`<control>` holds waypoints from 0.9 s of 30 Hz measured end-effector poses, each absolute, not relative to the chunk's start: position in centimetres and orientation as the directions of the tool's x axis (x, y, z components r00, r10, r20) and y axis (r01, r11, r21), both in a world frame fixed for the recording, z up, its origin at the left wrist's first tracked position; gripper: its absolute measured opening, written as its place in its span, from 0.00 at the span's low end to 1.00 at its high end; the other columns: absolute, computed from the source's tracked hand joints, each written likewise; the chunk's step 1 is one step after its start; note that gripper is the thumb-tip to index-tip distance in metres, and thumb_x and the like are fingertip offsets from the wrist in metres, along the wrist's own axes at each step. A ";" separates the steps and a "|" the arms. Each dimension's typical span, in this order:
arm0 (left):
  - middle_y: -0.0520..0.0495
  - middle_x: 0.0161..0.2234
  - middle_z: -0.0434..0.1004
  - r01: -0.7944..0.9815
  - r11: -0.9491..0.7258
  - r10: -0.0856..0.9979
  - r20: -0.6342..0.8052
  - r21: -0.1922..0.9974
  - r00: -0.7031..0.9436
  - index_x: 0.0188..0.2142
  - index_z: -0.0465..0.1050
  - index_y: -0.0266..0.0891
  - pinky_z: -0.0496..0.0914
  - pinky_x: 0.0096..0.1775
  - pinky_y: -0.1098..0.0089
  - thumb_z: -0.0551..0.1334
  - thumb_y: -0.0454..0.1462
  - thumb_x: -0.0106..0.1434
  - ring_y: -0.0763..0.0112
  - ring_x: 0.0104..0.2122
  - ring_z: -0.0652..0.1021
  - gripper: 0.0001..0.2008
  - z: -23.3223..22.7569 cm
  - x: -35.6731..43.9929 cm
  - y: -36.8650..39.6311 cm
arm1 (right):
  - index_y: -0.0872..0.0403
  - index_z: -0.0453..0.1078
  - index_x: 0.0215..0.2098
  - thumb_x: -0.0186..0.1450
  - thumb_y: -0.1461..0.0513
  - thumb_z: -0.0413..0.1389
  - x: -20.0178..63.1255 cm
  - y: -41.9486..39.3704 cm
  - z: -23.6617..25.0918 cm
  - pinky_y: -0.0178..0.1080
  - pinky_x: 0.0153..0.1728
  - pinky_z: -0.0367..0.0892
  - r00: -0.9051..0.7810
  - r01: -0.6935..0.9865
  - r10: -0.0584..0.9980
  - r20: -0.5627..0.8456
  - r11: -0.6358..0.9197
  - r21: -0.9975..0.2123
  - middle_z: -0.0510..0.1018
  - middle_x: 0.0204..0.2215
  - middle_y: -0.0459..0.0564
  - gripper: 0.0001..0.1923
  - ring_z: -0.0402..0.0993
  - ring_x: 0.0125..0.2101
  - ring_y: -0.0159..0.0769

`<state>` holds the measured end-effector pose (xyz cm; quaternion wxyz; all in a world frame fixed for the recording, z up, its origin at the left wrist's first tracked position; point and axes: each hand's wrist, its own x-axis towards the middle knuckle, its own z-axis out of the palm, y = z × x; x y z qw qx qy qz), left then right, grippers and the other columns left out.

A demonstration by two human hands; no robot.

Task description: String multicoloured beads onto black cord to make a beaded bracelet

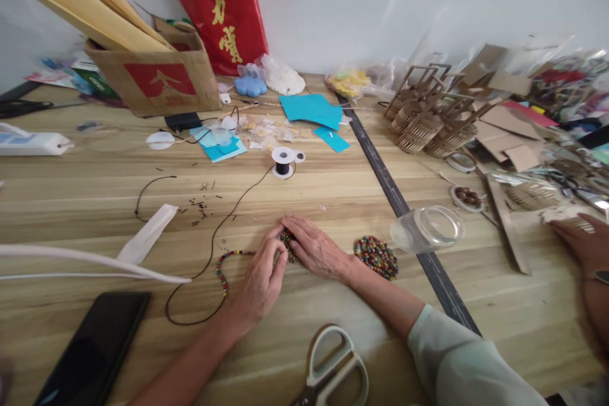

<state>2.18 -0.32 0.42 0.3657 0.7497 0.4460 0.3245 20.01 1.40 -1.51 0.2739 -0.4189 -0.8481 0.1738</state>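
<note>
Side by side, my two hands rest on the wooden table around a small heap of multicoloured beads (288, 245). My left hand (259, 282) has curled fingers, closed at a bead string (221, 273) that runs out to its left; its fingertips are partly hidden. Over the heap lies my right hand (316, 248), fingers stretched out and flat, covering part of the beads. A black cord (212, 247) loops from the bead string's side up to a white spool (283, 163). Right of my right wrist sits a coiled pile of bead strings (375, 257).
Scissors (333, 368) lie in front, a phone (95, 349) at left near a white cable (95, 257). A clear jar (428, 229) lies on the right, below small woven baskets (423, 117). Another person's hand (580, 241) is at the far right. A cardboard box (157, 76) stands behind.
</note>
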 end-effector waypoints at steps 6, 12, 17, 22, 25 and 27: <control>0.38 0.54 0.70 0.346 -0.202 0.927 0.066 0.916 0.368 0.33 0.64 0.40 0.65 0.53 0.57 0.52 0.40 0.67 0.57 0.51 0.72 0.09 0.5 1.9 0.1 | 0.61 0.52 0.63 0.70 0.65 0.42 20.2 1.6 -1.6 0.51 0.61 0.59 -0.490 0.609 0.814 0.313 0.576 -0.545 0.64 0.59 0.64 0.23 0.57 0.62 0.43; 0.41 0.49 0.73 -0.009 -0.116 0.990 0.116 0.993 0.076 0.35 0.66 0.40 0.67 0.51 0.60 0.56 0.42 0.66 0.61 0.50 0.73 0.08 -0.2 1.7 0.5 | 0.58 0.60 0.55 0.70 0.62 0.47 20.0 0.7 0.1 0.53 0.58 0.60 -0.482 0.599 0.773 0.412 0.634 -0.488 0.68 0.52 0.62 0.16 0.59 0.58 0.45; 0.46 0.40 0.75 -0.125 -0.140 0.969 0.111 0.982 -0.221 0.36 0.67 0.39 0.68 0.43 0.68 0.59 0.41 0.65 0.67 0.41 0.75 0.07 -0.7 1.3 1.2 | 0.56 0.68 0.40 0.69 0.57 0.51 18.0 -0.9 1.2 0.56 0.58 0.55 -0.685 0.536 0.608 0.401 0.793 -0.288 0.73 0.41 0.55 0.10 0.64 0.49 0.45; 0.49 0.35 0.74 -0.131 -0.174 0.939 0.125 0.976 -0.320 0.35 0.67 0.39 0.68 0.40 0.70 0.59 0.43 0.64 0.70 0.35 0.74 0.09 -1.2 0.9 1.6 | 0.54 0.69 0.36 0.71 0.58 0.49 15.6 -0.9 0.5 0.54 0.58 0.53 -0.769 0.511 0.535 0.349 0.843 -0.167 0.73 0.34 0.50 0.10 0.65 0.42 0.40; 0.49 0.33 0.74 -0.120 -0.176 0.941 0.131 0.977 -0.311 0.34 0.67 0.39 0.67 0.40 0.70 0.59 0.43 0.64 0.71 0.35 0.74 0.09 -1.1 0.8 1.6 | 0.54 0.69 0.34 0.70 0.66 0.47 14.9 -0.7 0.0 0.53 0.59 0.51 -0.798 0.495 0.503 0.332 0.861 -0.115 0.72 0.32 0.48 0.10 0.64 0.41 0.39; 0.49 0.33 0.74 -0.123 -0.180 0.944 0.136 0.976 -0.301 0.34 0.67 0.39 0.67 0.40 0.69 0.59 0.43 0.63 0.70 0.34 0.74 0.09 -1.0 0.9 1.6 | 0.55 0.69 0.34 0.70 0.67 0.47 14.9 -0.7 -0.2 0.52 0.60 0.50 -0.805 0.493 0.494 0.328 0.865 -0.095 0.72 0.32 0.48 0.11 0.64 0.41 0.39</control>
